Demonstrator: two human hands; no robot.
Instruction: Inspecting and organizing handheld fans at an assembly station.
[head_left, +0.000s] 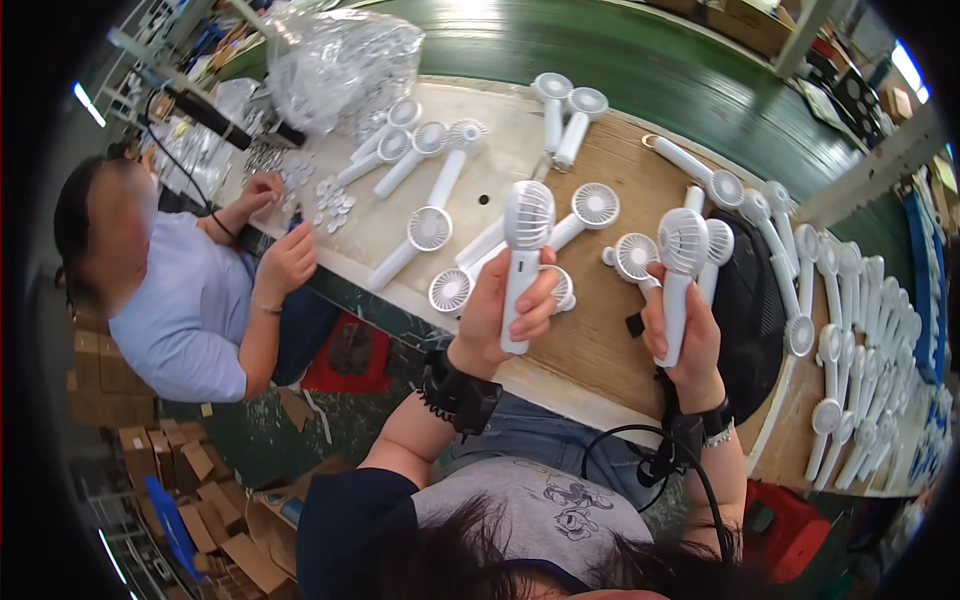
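Observation:
In my left hand [490, 315] a white handheld fan [527, 235] stands upright, its round grille at the top and my fingers wrapped round the handle. My right hand [690, 345] grips a second white handheld fan [680, 285], also held upright with the grille up. Both are raised over the table's near edge. Behind and between them lie more white fans, among them one with its grille [596, 205] facing up and another [635, 258] beside my right hand. A further fan [555, 288] is partly hidden behind my left hand.
Several fans lie in rows on the table [790, 440] at right, next to a black bag [750, 310]. At left a co-worker [190, 310] handles small parts near a pile of white discs [333, 203]. A clear plastic bag [345, 65] sits beyond; a green conveyor [600, 50] runs behind.

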